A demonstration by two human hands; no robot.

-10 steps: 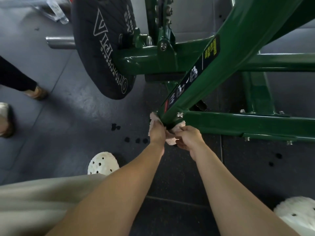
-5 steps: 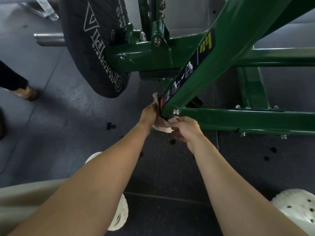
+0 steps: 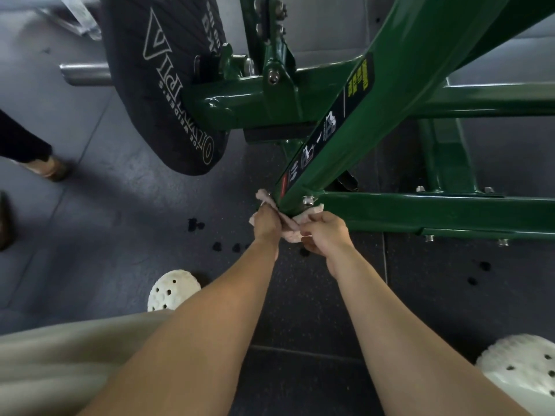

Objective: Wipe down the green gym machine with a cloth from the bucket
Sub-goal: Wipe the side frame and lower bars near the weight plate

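Note:
The green gym machine (image 3: 390, 121) fills the upper right, its slanted beam meeting a low horizontal bar near the floor. A pale pink cloth (image 3: 292, 232) is wrapped around the foot of that slanted beam. My left hand (image 3: 266, 225) grips the cloth on the beam's left side. My right hand (image 3: 326, 235) pinches the cloth's other end just below the joint bolt. The bucket is not in view.
A black weight plate (image 3: 168, 85) hangs on a steel sleeve (image 3: 84, 75) at upper left. Another person's leg and shoe (image 3: 45, 166) stand at the left edge. My white perforated shoes (image 3: 172, 291) (image 3: 522, 367) rest on the dark rubber floor (image 3: 120, 235).
Both hands and the cloth slid back down the slanted beam to its foot after rising a little half a second ago. The view shifted slightly.

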